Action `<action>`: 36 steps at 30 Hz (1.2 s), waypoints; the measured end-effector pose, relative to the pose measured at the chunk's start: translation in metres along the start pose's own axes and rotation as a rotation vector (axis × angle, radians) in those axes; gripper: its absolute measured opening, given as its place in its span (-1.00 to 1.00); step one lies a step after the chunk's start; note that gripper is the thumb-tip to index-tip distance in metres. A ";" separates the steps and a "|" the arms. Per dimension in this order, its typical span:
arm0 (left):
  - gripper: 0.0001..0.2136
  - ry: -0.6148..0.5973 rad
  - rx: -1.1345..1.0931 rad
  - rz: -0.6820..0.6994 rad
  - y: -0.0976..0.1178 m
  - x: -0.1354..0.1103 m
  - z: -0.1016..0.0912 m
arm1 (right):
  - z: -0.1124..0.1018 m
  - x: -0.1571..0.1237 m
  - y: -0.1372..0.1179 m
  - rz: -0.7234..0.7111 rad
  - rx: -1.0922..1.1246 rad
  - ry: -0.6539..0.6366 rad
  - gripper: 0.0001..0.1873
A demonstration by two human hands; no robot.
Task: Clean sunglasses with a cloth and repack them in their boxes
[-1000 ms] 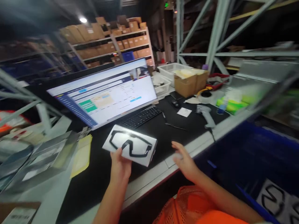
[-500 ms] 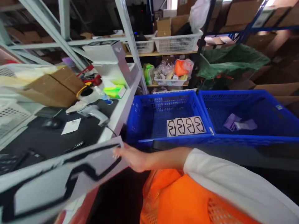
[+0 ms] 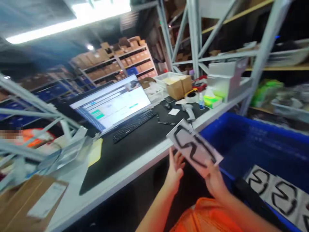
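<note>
Right hand (image 3: 214,176) clamping flat white rectangular box with black goggle-frame print (image 3: 193,146) near white-edged, black-topped desk (image 3: 145,162); left hand (image 3: 175,171) standing open just beside, contact unclear. Matching white boxes (image 3: 285,197) lying in blue plastic crate (image 3: 253,129); held one not yet set down.

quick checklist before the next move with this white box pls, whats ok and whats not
1. Right hand gripping the white rectangular box with black goggles-shaped print: ok.
2. Left hand supporting the box: cannot tell; it is open at the edge, contact unclear.
3. Grey pistol-shaped scanner resting on the black desk mat: ok.
4. Wide, lit monitor readable: not ok, text too blurred here.
5. Full count of the similar printed boxes in the blue plastic crate: cannot tell, frame cuts them off.
</note>
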State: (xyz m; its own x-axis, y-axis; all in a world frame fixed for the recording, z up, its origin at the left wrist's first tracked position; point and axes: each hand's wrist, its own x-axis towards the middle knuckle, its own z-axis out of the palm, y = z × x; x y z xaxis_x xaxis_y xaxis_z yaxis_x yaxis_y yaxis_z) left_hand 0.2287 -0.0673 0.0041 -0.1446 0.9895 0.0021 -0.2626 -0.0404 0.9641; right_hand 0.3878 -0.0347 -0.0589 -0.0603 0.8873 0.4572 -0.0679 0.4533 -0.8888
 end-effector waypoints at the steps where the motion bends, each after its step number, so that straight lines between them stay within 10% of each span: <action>1: -0.04 0.064 -0.100 -0.006 -0.004 0.004 0.001 | 0.014 -0.010 -0.001 0.056 0.047 -0.052 -0.23; 5: -0.24 0.437 -0.263 -0.051 0.005 0.001 -0.045 | 0.024 0.017 -0.001 0.024 -0.084 -0.405 -0.13; 9: -0.32 0.680 0.008 0.180 0.049 0.014 -0.142 | -0.003 0.163 0.024 -0.045 -0.568 -0.267 -0.38; 13: -0.15 0.750 0.418 0.371 0.101 0.055 -0.228 | 0.004 0.302 0.058 0.387 -0.978 -0.280 -0.47; 16: 0.09 0.768 0.715 0.423 0.122 0.093 -0.281 | 0.024 0.346 0.074 0.535 -0.980 -0.312 -0.59; 21: 0.10 0.729 1.178 0.614 0.114 0.135 -0.349 | 0.027 0.337 0.080 0.503 -0.851 -0.207 -0.69; 25: 0.03 0.632 1.374 0.902 0.100 0.139 -0.366 | 0.018 0.310 0.056 0.426 -0.219 -0.131 -0.49; 29: 0.00 0.484 1.535 1.087 0.103 0.134 -0.363 | 0.042 0.294 0.002 0.454 0.127 -0.420 -0.49; 36: -0.20 0.377 1.617 1.021 0.107 0.128 -0.357 | 0.153 0.263 -0.063 0.443 -0.261 -0.891 -0.65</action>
State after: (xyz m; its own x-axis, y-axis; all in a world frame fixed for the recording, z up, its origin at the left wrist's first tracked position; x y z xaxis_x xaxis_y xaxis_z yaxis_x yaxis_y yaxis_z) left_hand -0.1581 0.0056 0.0125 0.1278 0.5960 0.7927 0.9900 -0.1247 -0.0658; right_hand 0.2236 0.1572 0.1219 -0.7515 0.6424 -0.1498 0.3527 0.1994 -0.9142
